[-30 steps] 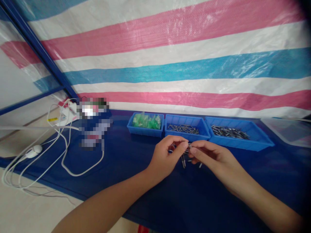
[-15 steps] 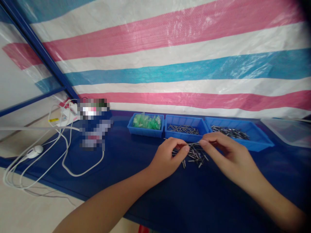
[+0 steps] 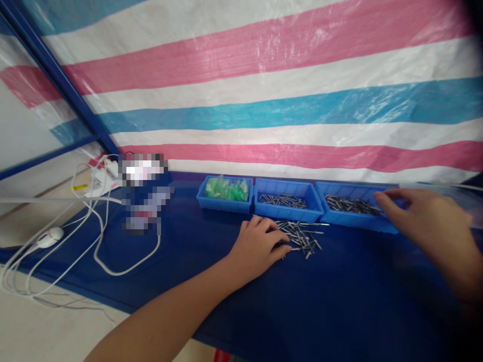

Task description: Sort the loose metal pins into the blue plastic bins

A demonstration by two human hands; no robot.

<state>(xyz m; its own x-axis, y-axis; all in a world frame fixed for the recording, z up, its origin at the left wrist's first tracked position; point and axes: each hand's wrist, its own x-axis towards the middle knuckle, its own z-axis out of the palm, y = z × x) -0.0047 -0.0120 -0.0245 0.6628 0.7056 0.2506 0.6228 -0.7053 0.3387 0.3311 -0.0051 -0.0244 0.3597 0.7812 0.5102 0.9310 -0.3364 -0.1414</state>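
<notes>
A loose pile of thin metal blind rivets (image 3: 302,236) lies on the dark blue tabletop. At its left edge my left hand (image 3: 260,246) rests with curved fingers, thumb and forefinger apart, the fingertips touching the rivets. My right hand (image 3: 426,216), slightly blurred, hovers at the right end of the right blue bin (image 3: 358,221). Its thumb and forefinger come together at the tips; anything between them is too small to make out. More rivets (image 3: 350,204) lie in that bin. The middle blue bin (image 3: 289,211) also holds rivets (image 3: 283,200).
A smaller blue bin (image 3: 225,203) with green plastic packets (image 3: 228,189) stands left of the others. White cables (image 3: 124,271) loop across the table's left side near blurred-out items. A clear plastic container (image 3: 458,196) lies behind my right hand. Striped sheeting (image 3: 264,115) hangs behind.
My right hand has moved away from the pile, rightward to the right bin. My left hand has lowered a little onto the pile, and its thumb and forefinger have parted.
</notes>
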